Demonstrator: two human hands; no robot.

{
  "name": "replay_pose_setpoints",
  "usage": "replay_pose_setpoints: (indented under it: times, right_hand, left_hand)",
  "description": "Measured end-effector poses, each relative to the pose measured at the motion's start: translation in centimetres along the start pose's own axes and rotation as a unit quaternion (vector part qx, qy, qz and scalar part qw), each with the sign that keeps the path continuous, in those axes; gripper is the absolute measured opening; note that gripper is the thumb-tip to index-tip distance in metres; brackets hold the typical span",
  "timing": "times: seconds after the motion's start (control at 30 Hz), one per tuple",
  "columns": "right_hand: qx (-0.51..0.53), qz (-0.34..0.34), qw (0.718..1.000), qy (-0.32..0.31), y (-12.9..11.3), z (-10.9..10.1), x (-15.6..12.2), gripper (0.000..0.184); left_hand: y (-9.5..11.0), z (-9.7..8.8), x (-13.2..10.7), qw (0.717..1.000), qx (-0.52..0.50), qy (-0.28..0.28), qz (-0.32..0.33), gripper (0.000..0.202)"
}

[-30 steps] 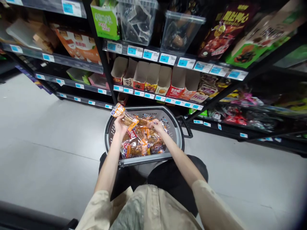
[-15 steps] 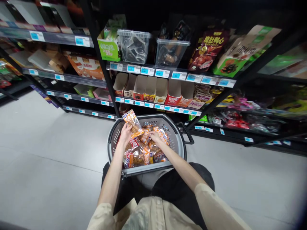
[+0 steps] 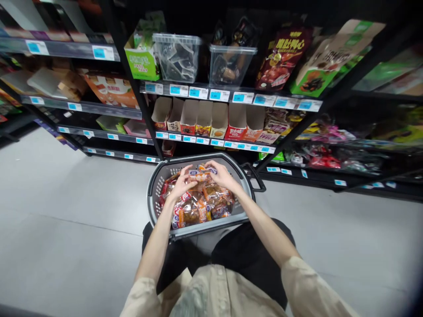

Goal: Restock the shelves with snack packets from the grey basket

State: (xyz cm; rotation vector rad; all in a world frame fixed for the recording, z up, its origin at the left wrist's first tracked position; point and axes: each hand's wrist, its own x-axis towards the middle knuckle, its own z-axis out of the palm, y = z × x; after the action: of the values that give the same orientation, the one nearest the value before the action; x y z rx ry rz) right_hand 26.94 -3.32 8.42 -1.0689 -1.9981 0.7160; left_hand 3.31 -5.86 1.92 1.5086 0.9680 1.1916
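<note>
A grey plastic shopping basket with a black rim stands in front of my knees. Several clear-and-orange snack packets lie heaped inside it. Over the far part of the heap, my left hand and my right hand grip opposite ends of orange-and-clear snack packets, top edges towards me. More than one packet seems to be between the hands; the exact number cannot be made out. Both hands have their fingers closed around the packet edges.
Black shelving with a price-tag rail rises beyond the basket. It carries open cardboard display boxes, clear plastic tubs and a dark red snack bag. The basket's black handle sticks out to the right. Grey tiled floor lies around.
My left hand has brought its packet down and right, from the basket's far left rim to the middle. My right hand has come up from the heap to meet it, now gripping the packets too.
</note>
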Motion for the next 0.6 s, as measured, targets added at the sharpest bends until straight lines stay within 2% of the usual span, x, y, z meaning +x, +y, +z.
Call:
replay_pose_setpoints:
  times: [0.07, 0.13, 0.2, 0.27, 0.37, 0.43, 0.47, 0.53, 0.6]
  right_hand:
    - [0.065, 0.007, 0.998, 0.008, -0.7, 0.0, -0.3, 0.031]
    - [0.123, 0.019, 0.992, 0.029, -0.7, 0.5, -0.3, 0.03]
    - [0.165, 0.043, 0.983, 0.062, -0.4, 1.3, -0.2, 0.029]
    - [0.197, 0.09, 0.971, 0.102, 0.3, 2.2, 0.0, 0.031]
    - [0.262, 0.181, 0.937, 0.145, 1.9, 2.8, 0.2, 0.037]
    - [0.277, 0.23, 0.922, 0.14, 3.4, 2.3, 0.1, 0.041]
    - [0.255, 0.249, 0.927, 0.118, 4.4, 1.8, 0.0, 0.043]
    - [0.133, 0.281, 0.949, 0.051, 6.5, 0.4, -0.6, 0.04]
    - [-0.029, 0.305, 0.952, -0.002, 8.4, -0.7, -1.7, 0.034]
  left_hand:
    - [-0.1, 0.6, -0.1, 0.998, 0.022, -0.065, -0.009, 0.042]
    - [-0.4, 1.1, -0.4, 0.99, 0.017, -0.124, -0.063, 0.05]
    - [-0.7, 1.2, -0.6, 0.982, 0.018, -0.155, -0.105, 0.054]
    - [-0.9, 1.2, -0.8, 0.98, 0.024, -0.163, -0.112, 0.051]
    - [-0.7, 1.3, -0.8, 0.984, -0.011, -0.144, -0.109, 0.047]
    - [-0.6, 1.6, -0.7, 0.984, -0.062, -0.119, -0.118, 0.046]
    - [-0.6, 1.7, -0.7, 0.983, -0.089, -0.101, -0.122, 0.045]
    - [-0.8, 1.8, -0.5, 0.98, -0.135, -0.058, -0.132, 0.043]
    - [-1.2, 1.6, -0.3, 0.974, -0.176, 0.001, -0.142, 0.042]
